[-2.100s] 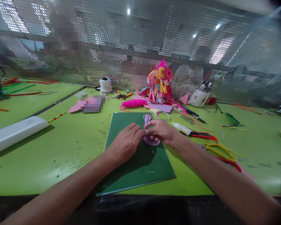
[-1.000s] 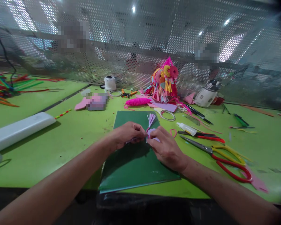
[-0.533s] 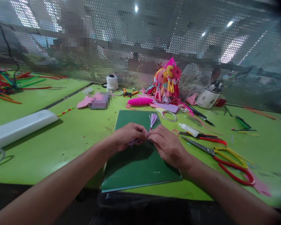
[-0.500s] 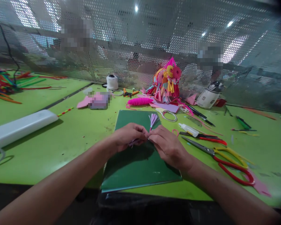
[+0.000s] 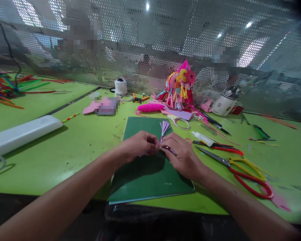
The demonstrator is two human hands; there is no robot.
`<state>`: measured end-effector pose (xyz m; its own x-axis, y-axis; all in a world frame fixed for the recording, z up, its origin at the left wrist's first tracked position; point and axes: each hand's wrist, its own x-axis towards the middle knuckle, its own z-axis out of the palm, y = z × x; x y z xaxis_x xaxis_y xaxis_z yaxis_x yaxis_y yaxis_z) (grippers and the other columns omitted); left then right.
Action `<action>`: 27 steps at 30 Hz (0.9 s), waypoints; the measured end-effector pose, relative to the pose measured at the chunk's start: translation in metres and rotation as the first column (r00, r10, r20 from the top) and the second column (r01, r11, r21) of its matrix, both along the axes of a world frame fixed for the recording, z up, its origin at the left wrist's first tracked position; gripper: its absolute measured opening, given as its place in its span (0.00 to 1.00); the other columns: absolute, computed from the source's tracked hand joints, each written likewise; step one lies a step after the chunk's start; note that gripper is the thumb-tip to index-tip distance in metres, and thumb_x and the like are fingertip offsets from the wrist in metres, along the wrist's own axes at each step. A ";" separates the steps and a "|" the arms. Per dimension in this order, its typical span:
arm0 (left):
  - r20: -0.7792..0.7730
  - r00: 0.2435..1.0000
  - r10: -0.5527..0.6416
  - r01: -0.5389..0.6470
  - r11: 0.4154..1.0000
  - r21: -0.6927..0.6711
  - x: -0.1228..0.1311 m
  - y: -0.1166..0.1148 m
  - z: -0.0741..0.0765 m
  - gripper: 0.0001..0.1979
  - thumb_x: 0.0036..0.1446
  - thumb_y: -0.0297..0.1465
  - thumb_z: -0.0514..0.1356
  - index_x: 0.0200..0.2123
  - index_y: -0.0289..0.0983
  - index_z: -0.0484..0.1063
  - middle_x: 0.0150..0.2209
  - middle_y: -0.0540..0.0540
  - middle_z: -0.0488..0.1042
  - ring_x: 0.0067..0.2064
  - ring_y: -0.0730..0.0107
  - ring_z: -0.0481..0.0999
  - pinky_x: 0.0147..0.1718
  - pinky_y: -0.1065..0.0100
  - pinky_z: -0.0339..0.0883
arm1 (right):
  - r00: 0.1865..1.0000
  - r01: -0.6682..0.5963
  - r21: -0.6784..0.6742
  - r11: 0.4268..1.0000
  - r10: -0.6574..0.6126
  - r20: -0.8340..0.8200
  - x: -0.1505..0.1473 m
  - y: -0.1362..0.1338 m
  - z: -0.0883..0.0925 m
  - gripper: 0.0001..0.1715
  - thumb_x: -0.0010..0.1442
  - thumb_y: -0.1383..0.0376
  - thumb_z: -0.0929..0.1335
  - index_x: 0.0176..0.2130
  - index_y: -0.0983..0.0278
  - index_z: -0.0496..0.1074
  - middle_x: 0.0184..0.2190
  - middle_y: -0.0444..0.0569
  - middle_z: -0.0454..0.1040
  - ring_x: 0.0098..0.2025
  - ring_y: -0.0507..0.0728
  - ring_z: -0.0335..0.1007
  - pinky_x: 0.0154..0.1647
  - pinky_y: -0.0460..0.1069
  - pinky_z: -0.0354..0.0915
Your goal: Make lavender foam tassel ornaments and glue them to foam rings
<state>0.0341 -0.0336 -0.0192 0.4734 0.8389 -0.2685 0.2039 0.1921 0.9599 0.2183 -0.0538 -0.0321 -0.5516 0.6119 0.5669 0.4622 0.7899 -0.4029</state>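
Note:
Over a green board [image 5: 150, 180], both hands meet around a small lilac paper tassel [image 5: 165, 128], its fringed end pointing up and away from me. My left hand [image 5: 144, 144] is closed, thumb and fingertips pinching the tassel's thin pinkish stem at its lower end. My right hand [image 5: 181, 154] pinches the same spot from the other side. A purple paper strip [image 5: 171, 150] shows between the right fingers, and a bit more purple paper peeks out under the left ones. The fingertips hide how the paper and stem join.
To the right lie scissors [image 5: 227, 162] with red and yellow handles and a white glue bottle [image 5: 202, 138]. Behind the board are pink yarn [image 5: 150, 107], a tape roll [image 5: 182, 124] and a colourful fringed paper ornament [image 5: 182, 85]. A white power strip [image 5: 27, 132] lies left.
The right fingers have shifted and straightened a little, so a purple strip now shows between them. The left hand stays nearly in place, and the tassel has barely moved.

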 end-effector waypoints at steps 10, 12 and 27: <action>-0.276 0.961 0.008 0.078 0.951 0.299 0.002 0.000 -0.005 0.04 0.45 0.25 0.58 0.26 0.35 0.73 0.20 0.53 0.70 0.24 0.75 0.65 0.23 0.73 0.56 | 0.984 0.103 -0.543 0.833 -0.166 -0.068 -0.004 0.008 0.006 0.03 0.56 0.70 0.67 0.29 0.64 0.71 0.25 0.44 0.71 0.29 0.51 0.65 0.31 0.47 0.61; -0.299 0.954 0.033 0.079 0.932 0.354 0.002 -0.001 -0.005 0.04 0.46 0.25 0.58 0.26 0.35 0.73 0.21 0.52 0.71 0.24 0.75 0.67 0.24 0.73 0.58 | 0.981 0.065 -0.622 0.780 -0.163 -0.102 -0.002 0.012 0.005 0.03 0.55 0.68 0.68 0.29 0.64 0.71 0.24 0.43 0.70 0.27 0.51 0.64 0.29 0.46 0.60; -0.214 0.964 0.158 -0.061 0.915 0.400 0.003 -0.010 -0.011 0.06 0.49 0.29 0.59 0.31 0.35 0.74 0.24 0.49 0.75 0.24 0.72 0.73 0.24 0.73 0.66 | 0.917 -0.101 -0.905 0.414 -0.314 -0.246 0.000 0.027 0.011 0.13 0.42 0.64 0.75 0.28 0.70 0.74 0.15 0.44 0.72 0.17 0.48 0.66 0.17 0.42 0.60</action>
<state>0.0376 -0.0434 -0.0302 0.3357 0.9419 -0.0053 0.4333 -0.1494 0.8888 0.2186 -0.0269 -0.0215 -0.3487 0.9109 -0.2207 0.1886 -0.1625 -0.9685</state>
